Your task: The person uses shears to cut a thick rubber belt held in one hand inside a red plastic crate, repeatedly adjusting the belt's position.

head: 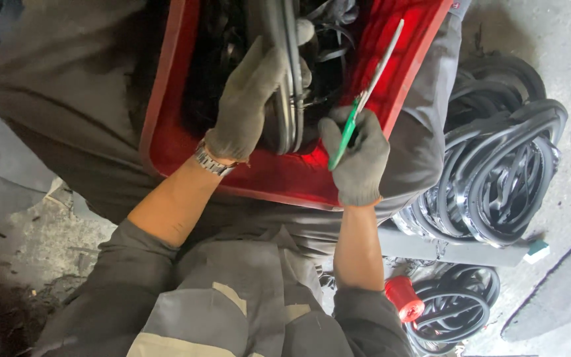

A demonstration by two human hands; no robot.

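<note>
We looked down at a red plastic tray [279, 177] on our lap. Our gloved left hand [249, 99] had its fingers closed around a bundle of black rubber strips [284, 79] standing in the tray. Our gloved right hand [358, 158] pinched a slim green-handled blade [367, 96], its long axis running from 7 o'clock up to 1 o'clock, tip pointing to 1 o'clock. We judged the trimming step under way; the next move called for bringing the blade's edge against the held strip. Coiled black rubber loops [497, 178] lay on the floor at 3 o'clock.
</note>
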